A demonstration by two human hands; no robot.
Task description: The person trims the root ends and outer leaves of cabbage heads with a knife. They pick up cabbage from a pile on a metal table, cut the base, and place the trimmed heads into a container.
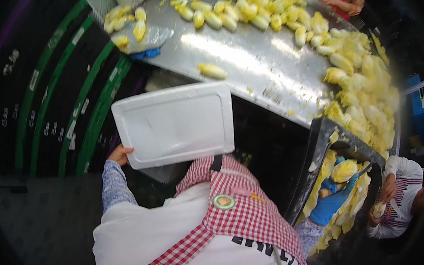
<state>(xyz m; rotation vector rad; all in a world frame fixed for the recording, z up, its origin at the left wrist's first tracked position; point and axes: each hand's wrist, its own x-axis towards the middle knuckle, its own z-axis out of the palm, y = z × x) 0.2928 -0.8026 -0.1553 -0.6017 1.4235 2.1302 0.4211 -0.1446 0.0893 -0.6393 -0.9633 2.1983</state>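
Note:
My bare left hand (119, 155) grips the near left corner of a white foam box lid (175, 124), tilted up in front of my checked apron. My right hand (336, 196), in a blue glove with some bare skin showing, holds a trimmed yellow Chinese cabbage head (344, 171). That hand is over a black plastic bin (300, 177) filled with loose cabbage leaves (355, 214). A thin dark strip (366, 169) juts from beside the gloved fingers; whether it is a knife blade I cannot tell.
A steel table (247, 60) bears many heaped cabbage hearts (365, 81) and a single one (212, 71) near its edge. Stacked black-and-green crates (71, 110) stand left. At right a co-worker (397, 195) holds a cabbage piece; another person (343, 2) stands across the table.

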